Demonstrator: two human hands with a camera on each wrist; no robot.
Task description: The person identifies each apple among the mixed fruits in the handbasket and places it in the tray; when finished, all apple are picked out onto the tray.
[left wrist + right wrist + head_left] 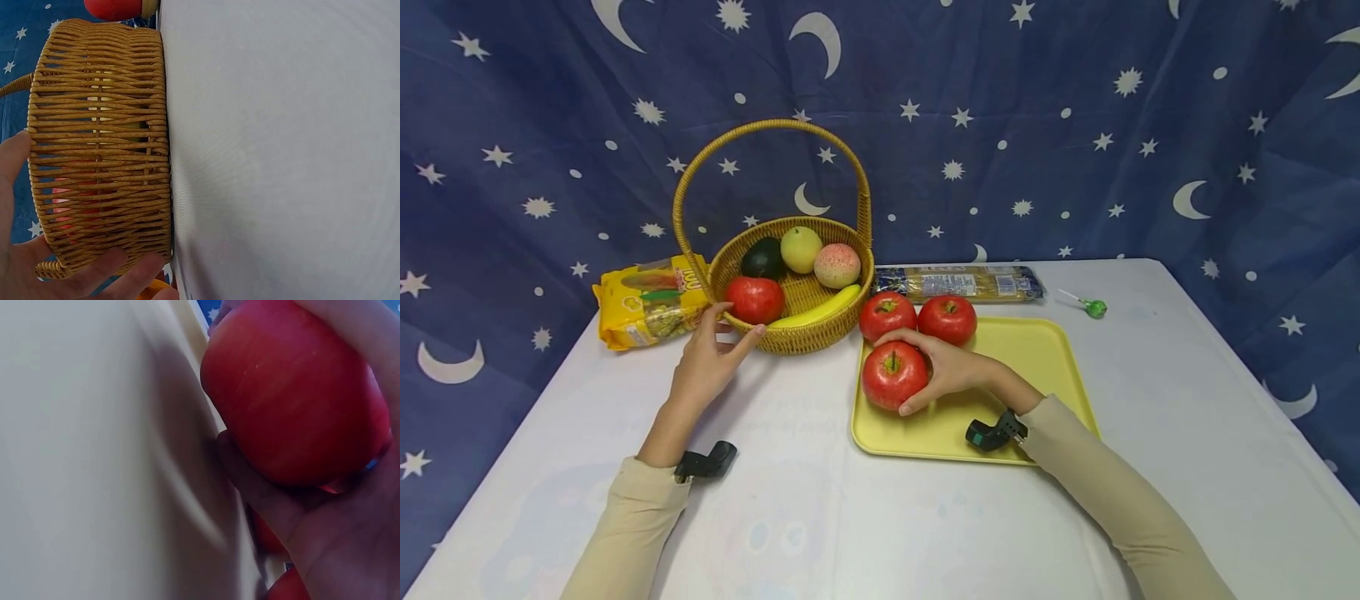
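My right hand grips a red apple over the left part of a yellow tray. In the right wrist view the thumb and fingers curve round this apple. Two more red apples, one on the left and one on the right, sit just behind it at the tray's far edge. My left hand holds the near left side of a wicker basket, thumb at the rim and fingers along its side. Inside lie a red apple, a banana, an avocado, a yellow-green pear and a peach.
Left of the basket leans a yellow bag of packaged food. A long clear packet, seemingly of noodles, lies behind the tray. A green lollipop is at the back right. The basket's tall handle arches upward before a starry blue curtain.
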